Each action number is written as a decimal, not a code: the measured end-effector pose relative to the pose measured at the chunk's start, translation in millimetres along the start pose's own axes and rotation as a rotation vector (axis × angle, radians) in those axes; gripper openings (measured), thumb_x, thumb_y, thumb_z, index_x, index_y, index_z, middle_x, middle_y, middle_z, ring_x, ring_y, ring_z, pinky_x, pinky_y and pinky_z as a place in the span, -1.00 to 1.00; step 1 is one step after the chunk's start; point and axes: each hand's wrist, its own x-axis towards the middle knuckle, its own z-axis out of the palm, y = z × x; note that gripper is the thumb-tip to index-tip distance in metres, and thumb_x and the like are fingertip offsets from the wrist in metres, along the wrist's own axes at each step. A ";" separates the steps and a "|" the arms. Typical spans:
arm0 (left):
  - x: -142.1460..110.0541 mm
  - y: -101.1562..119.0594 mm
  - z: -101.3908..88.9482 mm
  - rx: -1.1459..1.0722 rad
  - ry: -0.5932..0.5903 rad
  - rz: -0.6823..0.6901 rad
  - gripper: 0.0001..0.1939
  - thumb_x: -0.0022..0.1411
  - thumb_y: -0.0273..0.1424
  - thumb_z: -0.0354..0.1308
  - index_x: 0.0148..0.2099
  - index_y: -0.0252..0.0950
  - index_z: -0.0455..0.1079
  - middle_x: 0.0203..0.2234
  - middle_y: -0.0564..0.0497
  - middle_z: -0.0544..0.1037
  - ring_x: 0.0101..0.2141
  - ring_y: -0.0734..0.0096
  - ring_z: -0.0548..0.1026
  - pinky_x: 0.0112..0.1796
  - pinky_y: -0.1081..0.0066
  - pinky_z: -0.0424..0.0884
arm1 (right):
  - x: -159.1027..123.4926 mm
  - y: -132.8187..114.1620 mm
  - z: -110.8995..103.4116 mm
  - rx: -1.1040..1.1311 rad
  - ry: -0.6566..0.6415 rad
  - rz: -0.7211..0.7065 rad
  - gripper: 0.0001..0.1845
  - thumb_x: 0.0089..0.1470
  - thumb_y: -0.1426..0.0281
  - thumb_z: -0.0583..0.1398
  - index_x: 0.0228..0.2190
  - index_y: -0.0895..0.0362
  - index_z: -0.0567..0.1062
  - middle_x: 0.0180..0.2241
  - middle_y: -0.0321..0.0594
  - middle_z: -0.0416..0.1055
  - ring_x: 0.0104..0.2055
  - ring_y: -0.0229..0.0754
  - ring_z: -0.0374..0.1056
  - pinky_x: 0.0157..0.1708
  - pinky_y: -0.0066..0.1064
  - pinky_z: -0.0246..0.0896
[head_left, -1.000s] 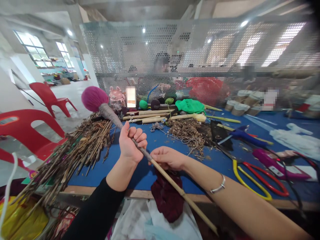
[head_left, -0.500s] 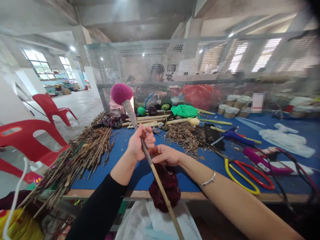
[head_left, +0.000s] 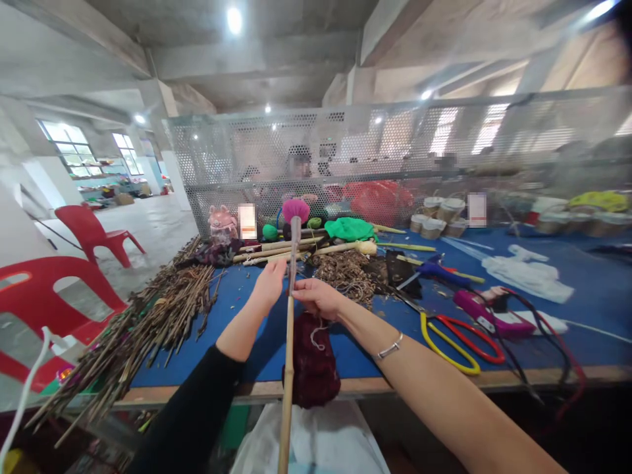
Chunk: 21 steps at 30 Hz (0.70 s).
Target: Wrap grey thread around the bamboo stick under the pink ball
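Note:
A long bamboo stick (head_left: 289,368) stands out in front of me, a magenta fuzzy ball (head_left: 296,210) on its far end. Grey wrapping (head_left: 294,263) covers its upper part. My right hand (head_left: 318,299) pinches the stick at the lower end of this wrapping. Just left of the stick is my left hand (head_left: 269,286), its visible fingers stretched upward; its palm side is hidden, and I cannot tell whether it touches the stick. Under my right hand a dark red fuzzy bundle (head_left: 313,368) with a loose pale string lies over the table edge.
Thin brown twigs (head_left: 168,306) are heaped at left. Yellow-and-red-handled scissors (head_left: 449,342), a purple glue gun (head_left: 486,313) and white gloves (head_left: 528,273) lie at right. Bamboo sticks, brown scraps (head_left: 345,273) and green cloth (head_left: 350,229) lie ahead, before a perforated metal screen (head_left: 222,151).
The ball end has swung rightward and lower, so the stick is now nearly upright in view. My left fingers, curled around the stick before, have straightened beside it. The view has shifted too.

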 end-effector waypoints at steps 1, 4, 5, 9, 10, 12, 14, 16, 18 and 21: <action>-12.6 -5.9 -2.4 0.026 0.019 -0.006 -0.55 0.12 -0.03 0.03 -0.13 -0.30 0.33 -0.25 -0.10 0.50 -0.31 0.32 0.44 -0.38 0.44 0.30 | 1.9 0.2 -1.7 0.006 0.029 0.012 -0.64 -0.25 0.23 0.32 -0.49 0.19 0.34 -0.84 -0.61 -0.10 -0.79 -0.50 -0.32 -0.79 -0.54 -0.49; -51.8 -21.5 -5.3 0.173 0.000 -0.039 -0.62 0.03 -0.12 0.16 -0.22 -0.31 0.33 -0.54 0.05 0.46 -0.57 0.46 0.37 -0.55 0.50 0.22 | 5.8 2.0 -3.6 0.002 0.094 0.071 -0.66 -0.22 0.25 0.31 -0.55 0.16 0.27 -0.83 -0.61 -0.12 -0.78 -0.50 -0.32 -0.80 -0.57 -0.46; -61.6 -25.1 -5.1 0.223 0.021 -0.039 -0.67 0.00 -0.16 0.20 -0.29 -0.31 0.32 -0.62 0.10 0.41 -0.63 0.51 0.32 -0.58 0.51 0.19 | 6.4 2.9 -3.3 -0.006 0.111 0.094 -0.67 -0.20 0.27 0.30 -0.56 0.15 0.26 -0.83 -0.61 -0.13 -0.78 -0.49 -0.32 -0.80 -0.58 -0.45; -74.3 -28.6 -5.1 0.151 0.079 -0.064 -0.75 -0.03 -0.26 0.22 -0.45 -0.32 0.28 -0.73 0.17 0.32 -0.71 0.62 0.20 -0.65 0.57 0.09 | 6.1 3.3 -3.1 -0.013 0.107 0.165 -0.73 -0.08 0.27 0.25 -0.49 0.16 0.29 -0.81 -0.58 -0.05 -0.78 -0.49 -0.31 -0.80 -0.62 -0.44; -72.7 -27.2 -6.2 0.075 0.071 -0.097 -0.75 -0.02 -0.25 0.21 -0.46 -0.31 0.27 -0.74 0.18 0.32 -0.73 0.63 0.19 -0.67 0.57 0.09 | 5.5 2.2 -4.0 -0.007 0.085 0.189 -0.74 -0.03 0.24 0.21 -0.45 0.17 0.31 -0.79 -0.53 0.05 -0.78 -0.49 -0.29 -0.79 -0.62 -0.44; -68.2 -23.5 -9.7 -0.067 0.045 -0.162 -0.73 -0.03 -0.22 0.20 -0.47 -0.30 0.25 -0.75 0.19 0.31 -0.76 0.64 0.18 -0.70 0.58 0.09 | 3.7 -0.8 -6.8 0.013 0.019 0.252 -0.71 0.05 0.19 0.13 -0.35 0.18 0.35 -0.69 -0.39 0.28 -0.77 -0.50 -0.23 -0.79 -0.64 -0.42; -64.8 -20.3 -13.7 -0.151 0.037 -0.193 -0.68 -0.07 -0.19 0.23 -0.49 -0.31 0.23 -0.76 0.20 0.30 -0.78 0.66 0.17 -0.72 0.59 0.10 | 1.8 -3.5 -9.4 0.021 -0.048 0.292 -0.72 0.04 0.25 0.11 -0.26 0.19 0.37 -0.59 -0.26 0.41 -0.76 -0.50 -0.20 -0.78 -0.64 -0.41; -63.6 -18.9 -17.1 -0.193 0.037 -0.207 -0.65 -0.14 -0.17 0.27 -0.50 -0.32 0.24 -0.76 0.20 0.31 -0.78 0.68 0.17 -0.74 0.60 0.11 | 0.3 -4.5 -9.9 -0.012 -0.084 0.279 -0.69 -0.07 0.41 0.16 -0.21 0.19 0.35 -0.56 -0.26 0.45 -0.76 -0.50 -0.20 -0.78 -0.64 -0.41; -63.7 -19.3 -19.2 -0.220 0.039 -0.215 -0.63 -0.20 -0.18 0.30 -0.49 -0.33 0.25 -0.75 0.19 0.32 -0.78 0.69 0.18 -0.75 0.61 0.11 | -0.5 -3.9 -7.9 -0.069 -0.091 0.255 -0.57 -0.20 0.54 0.18 -0.18 0.18 0.33 -0.56 -0.31 0.45 -0.77 -0.51 -0.21 -0.78 -0.62 -0.42; -64.2 -21.7 -21.1 -0.244 0.038 -0.214 -0.60 -0.25 -0.19 0.32 -0.46 -0.34 0.27 -0.74 0.19 0.34 -0.77 0.69 0.19 -0.76 0.62 0.13 | -0.4 -1.3 -3.6 -0.119 -0.093 0.234 -0.57 -0.20 0.49 0.20 -0.19 0.18 0.30 -0.59 -0.34 0.45 -0.79 -0.52 -0.21 -0.80 -0.60 -0.43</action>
